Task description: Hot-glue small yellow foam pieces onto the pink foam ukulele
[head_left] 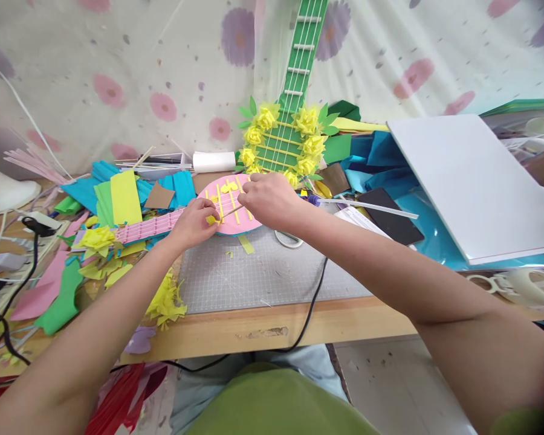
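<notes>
A pink paper guitar (226,227) with yellow strips across its body lies on the table, its neck pointing left. My left hand (194,220) is closed at the body's left edge, with its fingertips pinching a small yellow paper piece (212,220). Above the right part of the body, my right hand (272,196) grips a thin stick (231,211), whose tip points down-left toward my left fingers. A few yellow petal shapes (229,186) sit on the pink face. Behind it a green paper guitar (278,145) leans against the curtain, ringed with yellow paper flowers (308,121).
A grey cutting mat (263,278) lies beneath the work. Coloured paper scraps (126,196) and a yellow fringed paper bundle (168,299) are at left. A glue gun (315,199), a black cable (315,302) and a white board (476,187) are to the right.
</notes>
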Demonstrator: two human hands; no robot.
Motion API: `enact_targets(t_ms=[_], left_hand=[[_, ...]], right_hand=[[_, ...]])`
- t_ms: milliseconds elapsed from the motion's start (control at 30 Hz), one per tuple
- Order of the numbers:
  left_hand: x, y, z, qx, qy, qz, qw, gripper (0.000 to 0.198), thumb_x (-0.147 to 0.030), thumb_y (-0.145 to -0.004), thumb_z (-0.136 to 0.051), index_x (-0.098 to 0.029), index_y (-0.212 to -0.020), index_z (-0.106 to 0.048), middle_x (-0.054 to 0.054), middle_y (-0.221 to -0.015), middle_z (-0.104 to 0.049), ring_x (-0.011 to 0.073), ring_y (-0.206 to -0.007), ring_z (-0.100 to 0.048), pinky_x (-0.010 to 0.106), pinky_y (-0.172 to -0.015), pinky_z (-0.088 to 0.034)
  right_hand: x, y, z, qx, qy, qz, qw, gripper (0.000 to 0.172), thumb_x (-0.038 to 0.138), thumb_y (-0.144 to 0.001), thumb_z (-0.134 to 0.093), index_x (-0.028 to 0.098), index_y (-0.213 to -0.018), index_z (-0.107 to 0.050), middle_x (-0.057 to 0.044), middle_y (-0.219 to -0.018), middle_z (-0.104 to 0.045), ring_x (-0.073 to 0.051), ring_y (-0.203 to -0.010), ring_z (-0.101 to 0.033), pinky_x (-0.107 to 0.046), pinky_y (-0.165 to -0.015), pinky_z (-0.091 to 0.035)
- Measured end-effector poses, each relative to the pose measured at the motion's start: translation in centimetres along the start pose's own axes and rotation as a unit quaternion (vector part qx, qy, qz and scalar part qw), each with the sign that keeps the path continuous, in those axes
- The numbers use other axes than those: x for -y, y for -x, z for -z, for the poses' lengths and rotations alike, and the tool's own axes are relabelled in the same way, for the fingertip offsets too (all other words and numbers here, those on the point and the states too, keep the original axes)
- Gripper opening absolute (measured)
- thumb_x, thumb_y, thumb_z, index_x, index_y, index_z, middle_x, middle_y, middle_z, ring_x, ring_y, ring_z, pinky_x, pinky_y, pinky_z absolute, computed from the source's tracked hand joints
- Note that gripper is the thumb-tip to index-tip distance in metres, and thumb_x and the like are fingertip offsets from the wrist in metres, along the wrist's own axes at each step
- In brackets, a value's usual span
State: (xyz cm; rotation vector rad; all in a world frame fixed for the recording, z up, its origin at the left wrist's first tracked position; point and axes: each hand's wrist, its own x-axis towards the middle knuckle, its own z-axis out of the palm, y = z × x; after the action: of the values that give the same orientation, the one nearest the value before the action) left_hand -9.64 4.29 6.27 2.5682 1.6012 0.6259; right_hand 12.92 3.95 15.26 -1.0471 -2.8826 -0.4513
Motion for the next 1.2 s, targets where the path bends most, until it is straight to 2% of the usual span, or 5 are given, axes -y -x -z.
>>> enact_targets(t_ms=[233, 467, 767, 1200], left_hand=[[0.3, 0.2, -0.1, -0.009, 0.007, -0.004, 1.000, 0.015, -0.027, -0.071, -0.053, -0.020, -0.077, -0.065, 0.008, -0.100, -0.056, 0.0244, -0.102, -0.054, 0.042, -0.094, -0.044], [0.6, 0.2, -0.1, -0.009, 0.004, -0.002, 1.000, 0.016, -0.028, -0.072, -0.053, -0.021, -0.078, -0.066, 0.008, -0.100, -0.056, 0.0239, -0.100, -0.055, 0.041, -0.094, -0.044], [0.5, 0.2, 0.1, -0.008, 0.005, 0.004, 1.000, 0.019, -0.029, -0.073, -0.052, -0.020, -0.081, -0.066, 0.008, -0.102, -0.055, 0.0249, -0.105, -0.054, 0.040, -0.095, -0.043], [0.5, 0.3, 1.0, -0.034, 0.013, 0.025, 0.999, 0.015, -0.024, -0.071, -0.053, -0.021, -0.080, -0.064, 0.007, -0.102, -0.056, 0.0239, -0.105, -0.054, 0.041, -0.097, -0.041]], right_hand=[[-0.9, 0.8, -1.6, -0.029, -0.014, -0.007, 0.999, 0.028, 0.011, -0.087, -0.041, 0.016, -0.089, -0.069, -0.011, -0.080, -0.066, -0.019, -0.079, -0.049, -0.030, -0.058, -0.023], [-1.6, 2.4, -2.2, -0.003, -0.056, -0.054, 0.997, 0.031, 0.019, -0.088, -0.039, 0.017, -0.087, -0.070, -0.008, -0.084, -0.066, -0.017, -0.074, -0.048, -0.031, -0.057, -0.023], [-1.6, 2.3, -3.6, -0.033, -0.080, -0.058, 0.995, 0.030, 0.021, -0.088, -0.040, 0.017, -0.083, -0.069, -0.008, -0.082, -0.066, -0.018, -0.077, -0.050, -0.031, -0.055, -0.021], [-1.6, 2.6, -4.2, -0.035, -0.092, -0.063, 0.993, 0.031, 0.023, -0.089, -0.039, 0.017, -0.086, -0.070, -0.007, -0.084, -0.067, -0.018, -0.078, -0.051, -0.031, -0.056, -0.021]])
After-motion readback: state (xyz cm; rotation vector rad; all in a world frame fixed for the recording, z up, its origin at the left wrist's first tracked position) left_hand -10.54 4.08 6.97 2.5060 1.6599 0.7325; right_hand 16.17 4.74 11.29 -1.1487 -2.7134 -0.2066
